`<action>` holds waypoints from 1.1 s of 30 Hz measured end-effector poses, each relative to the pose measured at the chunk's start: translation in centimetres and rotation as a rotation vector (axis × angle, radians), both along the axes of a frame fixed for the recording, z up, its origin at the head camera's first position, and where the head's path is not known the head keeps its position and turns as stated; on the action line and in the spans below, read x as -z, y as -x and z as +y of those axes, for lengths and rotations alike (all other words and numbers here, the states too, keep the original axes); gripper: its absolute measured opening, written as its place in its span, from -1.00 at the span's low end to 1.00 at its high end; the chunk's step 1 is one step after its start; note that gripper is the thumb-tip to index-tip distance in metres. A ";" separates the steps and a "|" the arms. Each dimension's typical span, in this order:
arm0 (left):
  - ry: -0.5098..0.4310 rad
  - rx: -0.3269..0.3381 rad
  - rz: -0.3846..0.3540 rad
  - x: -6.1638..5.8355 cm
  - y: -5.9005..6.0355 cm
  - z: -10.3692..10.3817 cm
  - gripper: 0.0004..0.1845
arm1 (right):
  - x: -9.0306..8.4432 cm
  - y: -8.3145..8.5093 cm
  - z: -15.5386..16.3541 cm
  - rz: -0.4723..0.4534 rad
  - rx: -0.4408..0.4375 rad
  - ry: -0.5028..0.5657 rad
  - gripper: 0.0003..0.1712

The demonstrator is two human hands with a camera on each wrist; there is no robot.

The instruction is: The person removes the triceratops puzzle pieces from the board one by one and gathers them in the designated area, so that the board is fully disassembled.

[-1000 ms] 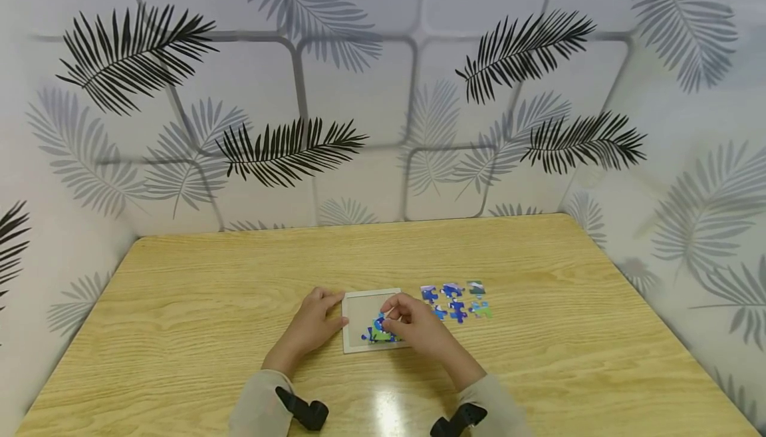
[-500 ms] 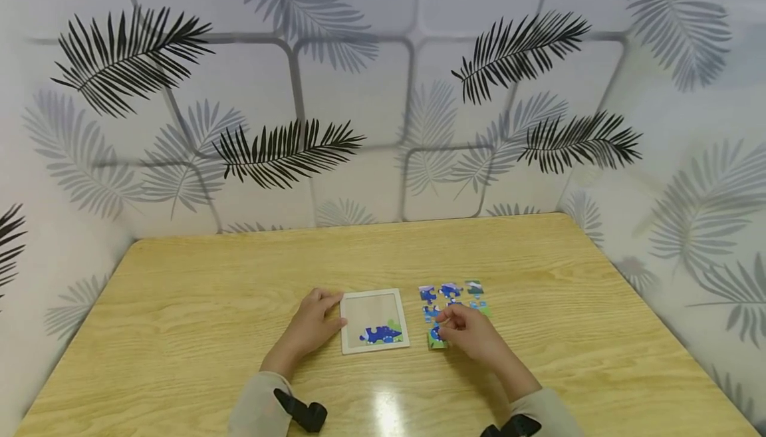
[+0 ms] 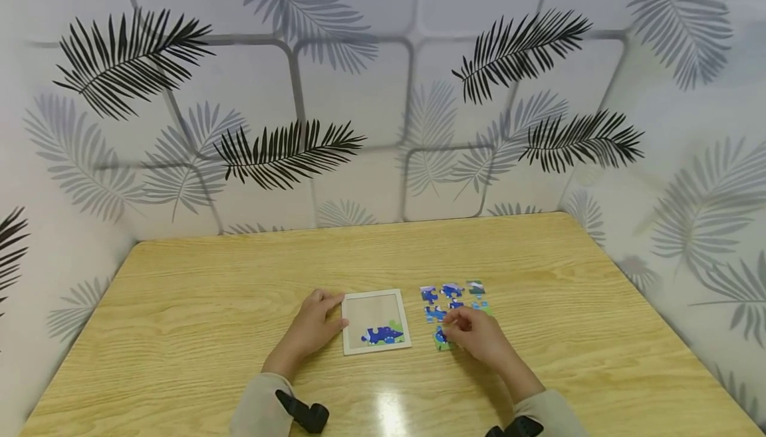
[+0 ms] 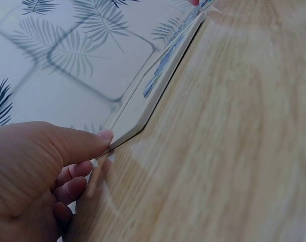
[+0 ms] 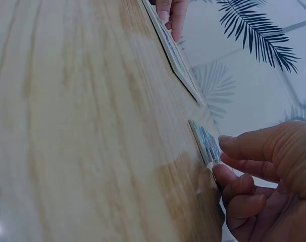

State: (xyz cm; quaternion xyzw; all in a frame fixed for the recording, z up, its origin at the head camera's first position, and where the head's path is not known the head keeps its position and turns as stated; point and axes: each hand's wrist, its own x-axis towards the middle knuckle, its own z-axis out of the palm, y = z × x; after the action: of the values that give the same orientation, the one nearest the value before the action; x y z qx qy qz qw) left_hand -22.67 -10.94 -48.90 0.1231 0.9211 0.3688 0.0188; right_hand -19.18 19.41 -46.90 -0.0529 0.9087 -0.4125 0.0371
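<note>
Wood-grain laminate worktop (image 3: 209, 330), glossy, is carrying everything. Nearest: two sleeved forearms, each wearing a black wrist strap.

Right hand (image 3: 475, 336) is sitting with fingers curled, thumb and fingertips pinching one puzzle piece (image 3: 441, 340) (blue/green print, thin flat card) right of the frame. Right wrist view is showing that piece (image 5: 205, 142) lying flat on the worktop, with fingertips (image 5: 228, 142) touching its edge.

Left hand (image 3: 314, 325) is resting on the worktop, fingers loosely bent, thumb and fingertips pressing against the left edge of the puzzle frame (image 3: 345, 330). Left wrist view is showing the thumb tip (image 4: 103, 136) touching the frame corner (image 4: 135, 123).

Frame: one, square, pale thin board with raised rim, lying flat. Inside it, a blue/green assembled patch (image 3: 382, 334) is filling the bottom row; piece count there is too small to tell.

Farther out, just beyond the right hand: loose pieces (image 3: 451, 291) are lying in rows, about five visible, blue with some green, some partly hidden by the hand.

Behind: white walls (image 3: 359, 91) are showing a palm-leaf print, black and grey.
</note>
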 end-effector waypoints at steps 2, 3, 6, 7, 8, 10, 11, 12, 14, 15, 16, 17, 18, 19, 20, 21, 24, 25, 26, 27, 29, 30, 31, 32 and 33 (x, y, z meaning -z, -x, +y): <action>0.000 0.000 -0.001 0.0 0.0 0.0 -0.46 | 0.0 0.0 0.0 0.005 0.014 -0.014 -0.86; -0.001 -0.001 -0.003 0.0 0.0 0.0 -0.45 | 0.0 0.0 0.1 0.006 0.021 -0.020 -0.86; -0.002 -0.003 -0.007 -0.1 0.0 0.0 -0.45 | -0.1 -0.1 0.2 0.006 0.040 -0.037 -0.85; -0.001 -0.004 -0.009 -0.1 0.0 0.0 -0.45 | -0.1 0.0 0.2 0.005 0.044 -0.038 -0.86; 0.000 -0.005 -0.011 -0.1 0.0 0.0 -0.45 | -0.2 0.0 0.2 0.008 0.049 -0.039 -0.86; -0.002 -0.006 -0.016 -0.1 0.0 0.0 -0.45 | -0.3 0.1 0.1 0.021 0.053 -0.042 -0.86; -0.002 -0.006 -0.017 -0.1 0.0 0.0 -0.45 | -0.4 0.1 0.0 0.027 0.053 -0.039 -0.86; -0.003 -0.007 -0.018 -0.1 0.0 0.0 -0.45 | -0.5 0.2 -0.1 0.037 0.049 -0.039 -0.86; -0.003 -0.005 -0.013 -0.1 0.0 0.0 -0.46 | -0.7 0.4 -0.4 0.049 0.033 -0.028 -0.87; -0.003 -0.005 -0.011 -0.1 0.0 0.0 -0.46 | -0.8 0.5 -0.6 0.048 0.022 -0.017 -0.87; -0.002 -0.004 -0.007 -0.1 0.0 0.0 -0.46 | -0.9 0.7 -0.9 0.050 0.006 -0.006 -0.88; -0.003 -0.003 -0.006 -0.1 0.0 0.0 -0.46 | -1.1 0.8 -1.2 0.054 -0.011 0.003 -0.88; -0.002 -0.002 -0.005 -0.1 0.0 0.1 -0.46 | -1.2 0.9 -1.5 0.053 -0.027 0.013 -0.88; 0.000 -0.001 -0.005 0.0 0.0 0.1 -0.46 | -1.3 1.0 -1.8 0.052 -0.046 0.023 -0.87; 0.001 -0.002 -0.005 0.0 0.0 0.1 -0.46 | -1.4 1.0 -2.2 0.055 -0.059 0.026 -0.87; 0.002 -0.002 -0.007 0.0 0.0 0.1 -0.46 | -1.5 1.1 -2.6 0.058 -0.071 0.026 -0.87; 0.005 -0.001 -0.008 0.0 0.0 0.1 -0.46 | -1.6 1.3 -3.7 0.061 -0.108 0.033 -0.87; 0.006 -0.001 -0.008 0.1 0.0 0.1 -0.46 | -1.6 1.3 -4.1 0.059 -0.123 0.040 -0.87; 0.006 -0.001 -0.009 0.1 0.0 0.1 -0.46 | -1.6 1.3 -4.5 0.053 -0.137 0.047 -0.87; 0.006 0.000 -0.010 0.1 0.1 0.1 -0.46 | -1.6 1.3 -4.9 0.046 -0.154 0.061 -0.86; 0.004 -0.001 -0.013 0.1 0.1 0.0 -0.46 | -1.6 1.3 -5.7 0.040 -0.184 0.078 -0.85; 0.002 0.000 -0.015 0.1 0.0 0.0 -0.46 | -1.6 1.3 -6.1 0.036 -0.198 0.085 -0.84; 0.000 -0.001 -0.017 0.0 0.0 0.0 -0.46 | -1.6 1.3 -6.5 0.034 -0.212 0.092 -0.83; -0.001 -0.001 -0.018 0.0 0.0 0.0 -0.46 | -1.5 1.3 -6.9 0.032 -0.223 0.094 -0.82; -0.002 -0.001 -0.018 0.0 0.0 0.0 -0.46 | -1.4 1.3 -7.3 0.032 -0.231 0.095 -0.82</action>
State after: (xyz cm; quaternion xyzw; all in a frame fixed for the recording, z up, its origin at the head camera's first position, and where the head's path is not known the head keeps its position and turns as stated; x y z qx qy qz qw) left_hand -22.67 -10.97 -48.89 0.1192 0.9206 0.3710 0.0267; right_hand -20.51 12.14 -45.49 -0.1656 0.8763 -0.4473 0.0674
